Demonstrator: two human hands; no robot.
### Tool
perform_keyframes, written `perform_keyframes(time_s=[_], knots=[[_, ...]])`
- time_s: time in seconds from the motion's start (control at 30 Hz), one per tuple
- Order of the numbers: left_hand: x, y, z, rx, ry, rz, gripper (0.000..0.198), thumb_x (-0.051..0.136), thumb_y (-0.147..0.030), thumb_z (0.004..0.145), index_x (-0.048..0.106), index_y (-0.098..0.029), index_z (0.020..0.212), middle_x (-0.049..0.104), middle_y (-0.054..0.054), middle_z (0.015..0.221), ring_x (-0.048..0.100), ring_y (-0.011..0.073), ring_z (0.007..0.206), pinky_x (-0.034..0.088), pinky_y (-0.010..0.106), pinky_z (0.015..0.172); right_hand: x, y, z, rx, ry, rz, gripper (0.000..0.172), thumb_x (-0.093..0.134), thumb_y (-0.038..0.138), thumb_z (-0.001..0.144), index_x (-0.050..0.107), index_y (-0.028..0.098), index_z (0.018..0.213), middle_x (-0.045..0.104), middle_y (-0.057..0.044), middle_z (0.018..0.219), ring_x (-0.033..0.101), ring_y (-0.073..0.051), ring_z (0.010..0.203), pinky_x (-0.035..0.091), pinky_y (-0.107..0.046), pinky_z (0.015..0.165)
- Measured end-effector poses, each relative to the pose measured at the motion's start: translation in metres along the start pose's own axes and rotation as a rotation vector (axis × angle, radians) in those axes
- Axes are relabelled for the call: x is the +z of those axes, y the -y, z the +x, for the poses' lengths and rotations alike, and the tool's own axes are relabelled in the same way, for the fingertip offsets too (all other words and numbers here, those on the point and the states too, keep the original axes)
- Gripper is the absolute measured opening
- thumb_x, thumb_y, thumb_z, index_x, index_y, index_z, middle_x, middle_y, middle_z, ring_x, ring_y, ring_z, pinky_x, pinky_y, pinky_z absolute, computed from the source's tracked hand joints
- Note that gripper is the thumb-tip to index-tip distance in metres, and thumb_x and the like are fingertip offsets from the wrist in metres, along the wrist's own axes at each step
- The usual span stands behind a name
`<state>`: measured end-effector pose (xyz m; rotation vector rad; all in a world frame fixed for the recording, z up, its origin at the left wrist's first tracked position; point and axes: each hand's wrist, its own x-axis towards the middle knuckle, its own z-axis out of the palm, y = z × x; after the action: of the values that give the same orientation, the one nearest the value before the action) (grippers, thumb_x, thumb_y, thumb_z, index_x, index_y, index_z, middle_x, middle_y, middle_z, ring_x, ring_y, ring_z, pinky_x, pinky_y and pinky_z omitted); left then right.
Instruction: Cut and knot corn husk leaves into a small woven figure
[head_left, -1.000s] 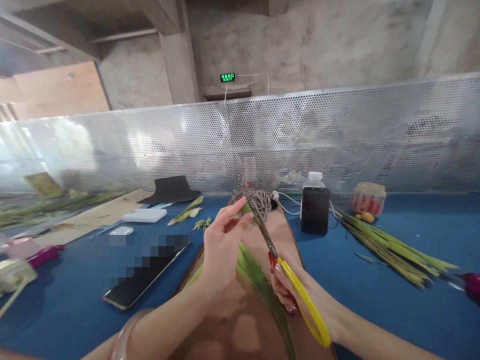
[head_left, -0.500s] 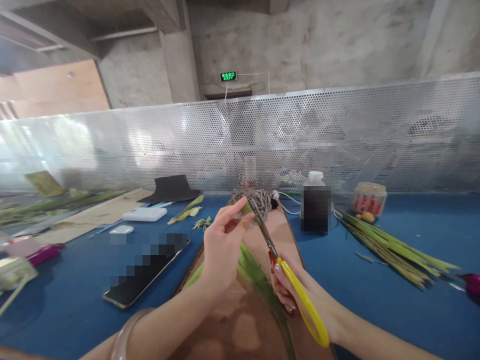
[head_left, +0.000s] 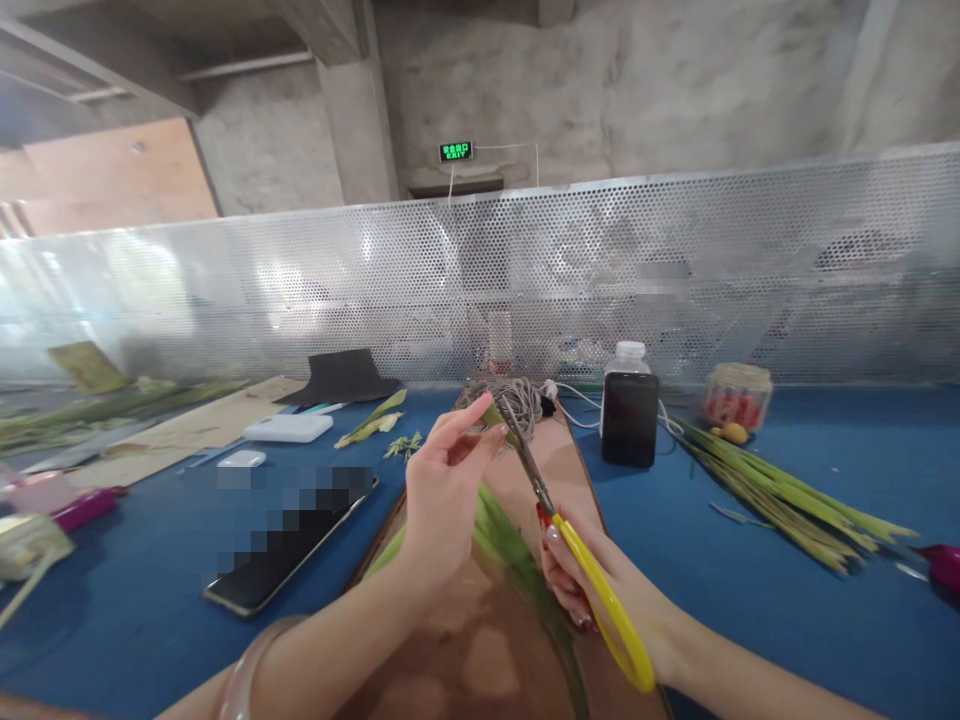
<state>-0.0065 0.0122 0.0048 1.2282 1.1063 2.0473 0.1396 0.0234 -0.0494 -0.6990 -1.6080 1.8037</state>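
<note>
My left hand (head_left: pixel 448 480) is raised over a brown board (head_left: pixel 480 640), its thumb and forefinger pinching a narrow green leaf piece (head_left: pixel 493 413). In my right hand (head_left: pixel 577 570) is a pair of scissors (head_left: pixel 606 605) with yellow and red handles. Their blades (head_left: pixel 531 462) point up and away, running along the right edge of the leaf piece; whether they touch it I cannot tell. Long green leaves (head_left: pixel 510 545) lie on the board beneath and between my hands. Behind my fingertips sits a heap of grey cord (head_left: pixel 525 400).
On the blue table (head_left: pixel 750 630), a phone (head_left: pixel 300 545) lies left of the board. A second phone (head_left: pixel 630 420) stands against a white-capped bottle (head_left: pixel 632 352) at right. Farther right are a leaf bundle (head_left: pixel 780 495) and a jar (head_left: pixel 739 395). A perforated metal screen (head_left: pixel 712 260) runs behind.
My hands, the leaf piece and the scissors have hardly moved. The view has shifted very slightly.
</note>
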Motion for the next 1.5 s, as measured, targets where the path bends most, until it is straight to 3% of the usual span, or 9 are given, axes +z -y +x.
perform_keyframes(time_s=[0.43, 0.73, 1.0, 1.17, 1.3, 1.5], knots=[[-0.001, 0.001, 0.001, -0.002, 0.014, -0.024, 0.039, 0.066, -0.028, 0.067, 0.061, -0.025, 0.106, 0.061, 0.003, 0.094, 0.057, 0.0132, 0.076, 0.048, 0.029, 0.072, 0.000, -0.001, 0.000, -0.024, -0.012, -0.038, 0.035, 0.048, 0.056, 0.077, 0.039, 0.023, 0.084, 0.027, 0.011, 0.050, 0.022, -0.002, 0.034, 0.023, -0.014, 0.033], [0.000, 0.001, 0.001, -0.001, 0.032, -0.049, 0.037, 0.065, -0.026, 0.068, 0.062, -0.025, 0.105, 0.061, 0.003, 0.095, 0.058, 0.0140, 0.080, 0.048, 0.030, 0.076, 0.005, 0.007, -0.004, -0.112, -0.043, -0.112, 0.037, 0.047, 0.055, 0.078, 0.036, 0.020, 0.070, 0.033, 0.009, 0.053, 0.027, -0.001, 0.036, 0.026, -0.013, 0.034], [-0.001, 0.002, 0.001, 0.012, 0.036, -0.015, 0.038, 0.065, -0.027, 0.069, 0.061, -0.025, 0.107, 0.061, 0.003, 0.098, 0.058, 0.0128, 0.078, 0.049, 0.029, 0.074, 0.008, 0.013, -0.007, -0.051, -0.096, -0.144, 0.042, 0.049, 0.061, 0.072, 0.046, 0.021, 0.084, 0.036, 0.008, 0.055, 0.032, -0.003, 0.039, 0.030, -0.014, 0.034], [-0.002, 0.004, 0.003, 0.027, 0.054, 0.021, 0.035, 0.063, -0.027, 0.071, 0.060, -0.026, 0.106, 0.060, 0.001, 0.101, 0.057, 0.0108, 0.078, 0.047, 0.029, 0.078, 0.010, 0.014, -0.009, 0.007, -0.151, -0.115, 0.045, 0.056, 0.060, 0.066, 0.051, 0.021, 0.089, 0.038, 0.008, 0.052, 0.031, -0.003, 0.035, 0.026, -0.015, 0.031], [-0.002, 0.005, 0.005, 0.044, 0.073, 0.057, 0.035, 0.062, -0.027, 0.072, 0.059, -0.026, 0.106, 0.059, 0.001, 0.103, 0.057, 0.0104, 0.078, 0.046, 0.027, 0.077, 0.007, 0.011, -0.007, -0.005, -0.178, -0.114, 0.042, 0.055, 0.059, 0.067, 0.048, 0.021, 0.081, 0.043, 0.007, 0.055, 0.033, -0.003, 0.035, 0.027, -0.015, 0.031], [-0.007, 0.006, 0.010, 0.143, 0.169, 0.147, 0.031, 0.048, -0.022, 0.080, 0.058, -0.024, 0.110, 0.056, 0.003, 0.107, 0.053, 0.0133, 0.091, 0.043, 0.027, 0.079, 0.001, 0.009, -0.004, -0.112, -0.248, -0.187, 0.034, 0.048, 0.055, 0.076, 0.039, 0.022, 0.078, 0.036, 0.010, 0.053, 0.029, -0.003, 0.034, 0.026, -0.015, 0.031]])
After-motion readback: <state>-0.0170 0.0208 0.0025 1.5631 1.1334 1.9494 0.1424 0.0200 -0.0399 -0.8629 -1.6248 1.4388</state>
